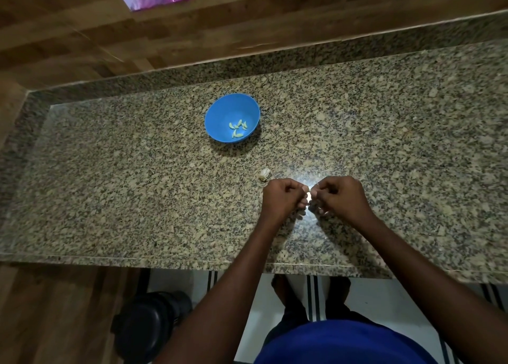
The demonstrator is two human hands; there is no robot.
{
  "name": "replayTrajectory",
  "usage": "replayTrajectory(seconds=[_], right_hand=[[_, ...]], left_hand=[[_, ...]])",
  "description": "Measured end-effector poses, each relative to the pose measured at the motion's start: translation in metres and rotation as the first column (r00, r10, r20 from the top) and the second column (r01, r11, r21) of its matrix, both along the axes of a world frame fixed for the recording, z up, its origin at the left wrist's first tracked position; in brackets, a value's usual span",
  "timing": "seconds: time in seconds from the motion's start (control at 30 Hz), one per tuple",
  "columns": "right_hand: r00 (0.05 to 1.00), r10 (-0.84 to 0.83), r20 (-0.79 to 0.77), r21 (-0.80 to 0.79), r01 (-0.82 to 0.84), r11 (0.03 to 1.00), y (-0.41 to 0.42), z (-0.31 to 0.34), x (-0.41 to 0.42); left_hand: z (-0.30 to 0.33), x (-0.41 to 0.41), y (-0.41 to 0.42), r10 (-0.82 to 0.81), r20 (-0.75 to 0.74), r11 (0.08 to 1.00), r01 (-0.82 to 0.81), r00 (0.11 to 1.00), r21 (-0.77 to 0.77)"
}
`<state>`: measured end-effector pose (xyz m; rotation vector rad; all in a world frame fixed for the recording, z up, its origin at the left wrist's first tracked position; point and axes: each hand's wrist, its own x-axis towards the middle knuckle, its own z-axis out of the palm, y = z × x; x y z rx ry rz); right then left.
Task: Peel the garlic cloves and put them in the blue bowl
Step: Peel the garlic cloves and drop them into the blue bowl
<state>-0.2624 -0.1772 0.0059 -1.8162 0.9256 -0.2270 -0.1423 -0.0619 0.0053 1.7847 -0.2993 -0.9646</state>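
Observation:
A blue bowl (220, 113) stands on the granite counter (123, 171) and holds several peeled garlic cloves (238, 128). Nearer to me, my left hand (283, 200) and my right hand (342, 196) meet fingertip to fingertip above the counter. Both pinch one small pale garlic clove (309, 194) between them; most of it is hidden by the fingers. A small pale piece of garlic or skin (264, 174) lies on the counter just beyond my left hand.
The counter has a raised granite back edge (275, 53) with a wooden wall behind it. A dark round object (149, 325) stands on the floor below the counter's front edge, at the left.

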Motion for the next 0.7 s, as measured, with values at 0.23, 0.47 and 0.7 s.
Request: replayTrajectory(seconds=[0.23, 0.47, 0.7], right_hand=[[0.972, -0.222, 0.077, 0.641, 0.123, 0.758, -0.003, 0.008, -0.001], [0.954, -0.3, -0.019, 0.921, 0.133, 0.365, -0.007, 0.007, -0.001], [0.936, -0.276, -0.219, 0.863, 0.318, 0.393, -0.007, 0.007, 0.005]], left_hand=[[-0.005, -0.005, -0.004, 0.036, -0.138, 0.998, -0.043, 0.99, -0.053], [-0.006, -0.009, 0.001, 0.061, -0.242, 0.995, -0.079, 0.968, -0.063], [-0.007, -0.01, 0.002, 0.009, 0.015, 1.0, -0.01, 1.0, 0.012]])
